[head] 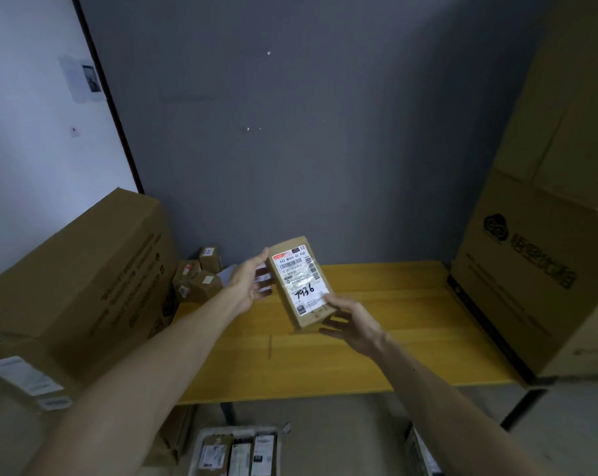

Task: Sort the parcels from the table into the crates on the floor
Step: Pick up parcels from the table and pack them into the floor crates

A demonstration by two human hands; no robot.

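- Head view: you hold one brown parcel (299,281) up in the air between both hands, above the middle of the yellow table (410,324) and not touching it.
- The parcel is tilted, its far end higher, and its white label (295,269) faces you, with "1936" handwritten on it in black.
- Your left hand (247,281) is at the parcel's left edge: the thumb reaches up to the far left corner and the other fingers lie stretched out, fairly straight, against the underside.
- Your right hand (354,324) has the near right corner: the thumb presses on the label's lower edge and the fingers curl beneath, pinching the parcel.
- A cluster of small boxes (198,276) sits at the table's back left corner, against the grey wall.
- One large carton (77,269) stands at the left, another (531,269) on the table's right end.
- On the floor below the table's near edge, a grey crate (201,438) has several parcels in it.
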